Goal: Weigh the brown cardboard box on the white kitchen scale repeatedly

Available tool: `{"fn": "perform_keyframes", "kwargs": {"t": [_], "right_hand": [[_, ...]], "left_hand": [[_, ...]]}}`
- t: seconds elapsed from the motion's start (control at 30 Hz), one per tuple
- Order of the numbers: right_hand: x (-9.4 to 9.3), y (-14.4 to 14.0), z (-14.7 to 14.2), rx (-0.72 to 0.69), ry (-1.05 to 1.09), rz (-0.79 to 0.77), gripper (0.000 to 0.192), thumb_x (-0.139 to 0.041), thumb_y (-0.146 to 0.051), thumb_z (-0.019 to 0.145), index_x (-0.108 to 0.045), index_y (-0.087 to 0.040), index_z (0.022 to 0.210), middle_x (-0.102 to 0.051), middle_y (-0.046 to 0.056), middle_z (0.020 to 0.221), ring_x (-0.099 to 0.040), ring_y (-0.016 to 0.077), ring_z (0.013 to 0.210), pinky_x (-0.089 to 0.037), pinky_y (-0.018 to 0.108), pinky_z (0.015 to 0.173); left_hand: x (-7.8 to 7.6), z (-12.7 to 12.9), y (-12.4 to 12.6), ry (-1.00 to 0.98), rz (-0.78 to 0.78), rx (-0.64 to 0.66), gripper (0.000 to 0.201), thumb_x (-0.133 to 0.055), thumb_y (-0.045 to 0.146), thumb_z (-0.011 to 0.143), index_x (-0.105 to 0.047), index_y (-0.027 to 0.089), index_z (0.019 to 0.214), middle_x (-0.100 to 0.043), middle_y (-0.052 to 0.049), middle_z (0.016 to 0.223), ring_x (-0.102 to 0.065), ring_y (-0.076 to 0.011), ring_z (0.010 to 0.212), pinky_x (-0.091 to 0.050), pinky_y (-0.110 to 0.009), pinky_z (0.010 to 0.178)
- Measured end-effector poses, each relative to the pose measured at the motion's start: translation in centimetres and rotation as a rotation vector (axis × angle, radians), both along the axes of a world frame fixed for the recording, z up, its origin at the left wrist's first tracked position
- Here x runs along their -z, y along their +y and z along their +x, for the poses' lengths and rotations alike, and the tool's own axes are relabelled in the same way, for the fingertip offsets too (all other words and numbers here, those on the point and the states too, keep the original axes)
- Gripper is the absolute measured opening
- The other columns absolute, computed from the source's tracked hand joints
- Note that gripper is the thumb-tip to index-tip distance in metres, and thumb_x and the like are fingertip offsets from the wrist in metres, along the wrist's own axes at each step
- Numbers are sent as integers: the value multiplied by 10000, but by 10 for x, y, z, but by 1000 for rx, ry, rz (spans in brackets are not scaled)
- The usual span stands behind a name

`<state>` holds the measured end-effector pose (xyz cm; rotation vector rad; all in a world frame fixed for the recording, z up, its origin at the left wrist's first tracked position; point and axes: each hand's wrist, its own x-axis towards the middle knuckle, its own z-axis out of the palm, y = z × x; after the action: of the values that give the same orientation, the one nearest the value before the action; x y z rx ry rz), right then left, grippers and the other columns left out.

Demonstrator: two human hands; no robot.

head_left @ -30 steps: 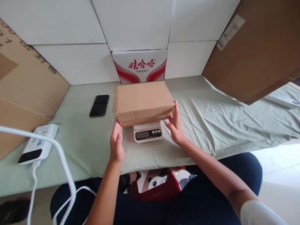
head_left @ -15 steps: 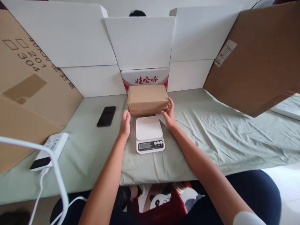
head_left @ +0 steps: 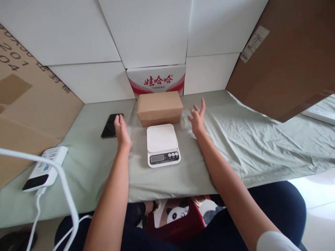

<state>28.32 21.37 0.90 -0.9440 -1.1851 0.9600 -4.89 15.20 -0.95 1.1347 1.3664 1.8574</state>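
Observation:
A closed brown cardboard box [head_left: 159,107] lies on the green cloth [head_left: 235,139] just behind a white digital kitchen scale [head_left: 162,144], whose platform is bare. My left hand [head_left: 121,131] hovers open to the left of the box and scale, its fingertips close to a black phone [head_left: 110,126]. My right hand [head_left: 197,116] is open with fingers spread, to the right of the box and apart from it. Neither hand holds anything.
A red-and-white printed carton [head_left: 157,79] stands behind the box against white panels [head_left: 146,31]. Brown cardboard sheets lean at left [head_left: 28,101] and right [head_left: 293,59]. A white power bank [head_left: 44,168] with a white cable [head_left: 62,188] lies at the front left.
The box went from the scale onto the cloth behind it. Both hands then let go of it and drew apart to either side.

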Motion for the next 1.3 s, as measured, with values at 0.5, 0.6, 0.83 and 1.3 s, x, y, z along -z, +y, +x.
{"fn": "perform_keyframes", "kwargs": {"t": [0.5,0.6,0.83,1.3], "right_hand": [[-2,-19,-25,-291,-55,21,893,-620,-613,836,-224,-392,1605,-280,-4,1724,-294,285,1598,-271,572,1297],[-2,-21,-29,-327,-78,63,910,-603,-601,865,-185,-331,1627,-317,35,1711,-333,273,1580,-246,552,1312],[-3,-18,-31,-315,-131,158,1003,-552,-712,866,-51,-331,1647,-220,22,1747,-305,278,1591,-253,545,1314],[12,-102,-23,-163,-352,311,939,-449,-710,937,101,-408,1636,-53,-20,1758,-128,320,1637,-233,593,1318]], "left_hand": [[-3,22,-6,-34,-160,240,956,-546,816,806,-464,210,1541,-375,-178,1661,-336,-298,1557,-248,-451,1281],[-4,28,-9,2,-149,312,982,-533,831,805,-451,199,1552,-372,-167,1665,-323,-295,1564,-226,-451,1289],[-9,35,-11,-19,-82,292,943,-628,745,806,-468,180,1543,-374,-175,1658,-336,-317,1555,-250,-468,1284],[-5,54,-129,46,150,190,756,-567,607,933,-453,204,1562,-417,-155,1640,-343,-329,1544,-254,-483,1287]]}}
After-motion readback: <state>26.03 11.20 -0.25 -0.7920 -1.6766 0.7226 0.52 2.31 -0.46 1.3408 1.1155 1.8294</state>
